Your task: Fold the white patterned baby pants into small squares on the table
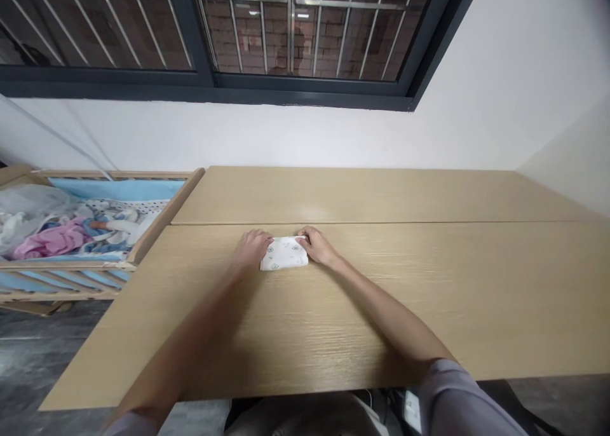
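A small white folded cloth (284,254) with a scattered print of little figures lies on the wooden table (381,296). My left hand (254,248) grips its left edge, the thumb lying against the cloth and the fingers curled beside it. At the upper right corner, my right hand (318,245) pinches the cloth, with its thumb on top and its fingers bent round behind. The undersides of both hands are hidden.
Left of the table stands a wooden crib (166,217) with blue lining, holding heaped clothes (61,236) and a plastic bag (33,201). A white wall and a barred window (309,35) are behind. A seam (405,222) crosses the tabletop.
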A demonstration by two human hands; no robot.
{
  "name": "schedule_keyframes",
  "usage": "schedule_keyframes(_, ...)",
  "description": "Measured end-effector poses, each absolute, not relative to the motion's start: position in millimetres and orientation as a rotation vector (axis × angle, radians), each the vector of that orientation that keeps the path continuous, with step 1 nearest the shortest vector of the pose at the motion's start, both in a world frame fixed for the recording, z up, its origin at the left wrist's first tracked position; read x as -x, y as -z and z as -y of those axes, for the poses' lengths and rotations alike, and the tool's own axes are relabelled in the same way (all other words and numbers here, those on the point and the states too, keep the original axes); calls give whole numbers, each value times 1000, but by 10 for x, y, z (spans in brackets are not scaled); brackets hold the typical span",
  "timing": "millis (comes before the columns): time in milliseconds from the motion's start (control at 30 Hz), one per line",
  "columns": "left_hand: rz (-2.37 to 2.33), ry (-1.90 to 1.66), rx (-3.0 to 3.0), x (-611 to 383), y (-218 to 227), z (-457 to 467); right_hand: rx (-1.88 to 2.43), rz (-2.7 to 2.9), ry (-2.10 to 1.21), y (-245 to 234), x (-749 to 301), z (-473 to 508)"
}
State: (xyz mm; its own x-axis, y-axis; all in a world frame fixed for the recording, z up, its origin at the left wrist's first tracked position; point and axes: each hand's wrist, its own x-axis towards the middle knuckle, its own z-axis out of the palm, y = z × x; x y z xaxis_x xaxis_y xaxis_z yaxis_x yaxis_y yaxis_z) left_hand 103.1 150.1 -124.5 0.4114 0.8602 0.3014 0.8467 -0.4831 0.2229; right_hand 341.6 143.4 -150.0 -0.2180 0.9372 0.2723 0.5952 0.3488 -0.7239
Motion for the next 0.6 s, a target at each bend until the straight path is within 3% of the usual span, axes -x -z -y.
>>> schedule_keyframes(133, -1669, -641, -2583, -1114, 1226, -1346, 1367, 1914, -564, 1450, -3410, -1386)
schedule_keyframes(300, -1474, -746, -2681, -1313, 1292, -951, 1247, 2259, -145, 1282, -3258, -1079)
schedule_keyframes(433, -1404, -599, -2687, -1433, 1518, -876, 1196, 2585, -120, 1429, -3089, -974)
schedule_keyframes(600, -1420, -530, -2741, -1274, 1691, -926, 1265, 2559, -124, 1576, -3140, -1002)
